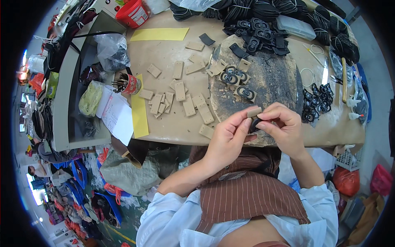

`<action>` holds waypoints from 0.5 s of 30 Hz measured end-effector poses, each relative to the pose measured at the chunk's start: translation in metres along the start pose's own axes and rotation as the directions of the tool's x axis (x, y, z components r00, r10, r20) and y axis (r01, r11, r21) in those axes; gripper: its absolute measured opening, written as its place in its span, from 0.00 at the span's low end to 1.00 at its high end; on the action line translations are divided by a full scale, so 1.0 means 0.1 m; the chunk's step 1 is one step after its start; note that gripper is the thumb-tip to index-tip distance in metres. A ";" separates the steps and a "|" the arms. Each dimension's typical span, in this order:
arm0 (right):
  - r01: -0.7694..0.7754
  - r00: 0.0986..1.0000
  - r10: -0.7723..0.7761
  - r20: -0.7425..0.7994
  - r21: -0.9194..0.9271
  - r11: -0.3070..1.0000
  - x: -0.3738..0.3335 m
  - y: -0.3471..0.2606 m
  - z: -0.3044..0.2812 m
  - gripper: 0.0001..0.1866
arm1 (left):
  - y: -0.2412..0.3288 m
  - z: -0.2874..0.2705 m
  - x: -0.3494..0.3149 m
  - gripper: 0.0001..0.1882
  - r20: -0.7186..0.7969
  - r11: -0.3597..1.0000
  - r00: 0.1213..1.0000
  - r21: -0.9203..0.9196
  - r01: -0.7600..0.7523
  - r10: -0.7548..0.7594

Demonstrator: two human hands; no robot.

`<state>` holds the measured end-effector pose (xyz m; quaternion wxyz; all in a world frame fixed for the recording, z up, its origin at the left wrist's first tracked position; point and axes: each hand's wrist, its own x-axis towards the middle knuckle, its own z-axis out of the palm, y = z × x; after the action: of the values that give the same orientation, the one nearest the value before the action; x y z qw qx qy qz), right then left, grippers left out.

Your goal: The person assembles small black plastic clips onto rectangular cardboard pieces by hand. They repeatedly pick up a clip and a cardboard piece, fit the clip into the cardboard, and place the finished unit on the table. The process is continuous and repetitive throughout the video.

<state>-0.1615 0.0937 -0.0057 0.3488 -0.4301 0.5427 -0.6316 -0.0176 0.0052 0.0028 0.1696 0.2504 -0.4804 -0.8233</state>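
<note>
Over the near edge of a worn round wooden block (284, 78), my left hand (227, 138) and my right hand (284, 127) meet with closed fingers. Between their fingertips is a tan leather tab (254, 112), with a black ring (254, 124) against it, partly hidden by the fingers. On the block just beyond lie tan tabs fitted with black swivel clasps (245, 93). To the left, several loose tan tabs (189, 106) with small holes are scattered on the brown-covered table. A pile of black clasps (317, 101) lies to the right of the block.
Black tabs with clasps (260, 33) are heaped at the block's far side, below bundled black cords (267, 10). A hammer with a wooden handle (344, 80) lies at right. On the left stand a red tin of tools (132, 85), yellow strips (159, 34) and a red bucket (132, 13).
</note>
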 end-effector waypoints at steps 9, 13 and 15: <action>0.059 0.998 -0.056 0.029 -0.146 0.988 -0.07 -0.05 0.00 0.09 | -0.15 -0.12 -0.09 0.17 0.118 0.995 0.993 0.095 -0.025 0.014; -0.009 0.999 -0.001 -0.041 -0.246 0.969 -0.03 -0.18 0.03 0.09 | -0.09 -0.11 -0.12 0.16 0.134 0.971 0.990 0.229 -0.075 0.045; -0.098 0.994 0.105 0.030 -0.184 0.978 0.02 -0.21 0.00 0.09 | -0.12 -0.11 -0.09 0.15 0.144 0.917 0.981 0.358 -0.176 0.131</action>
<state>-0.1614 0.0952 0.0156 0.3503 -0.4445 0.6125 -0.5519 -0.0040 0.0078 -0.0098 0.1552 0.1905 -0.6538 -0.7156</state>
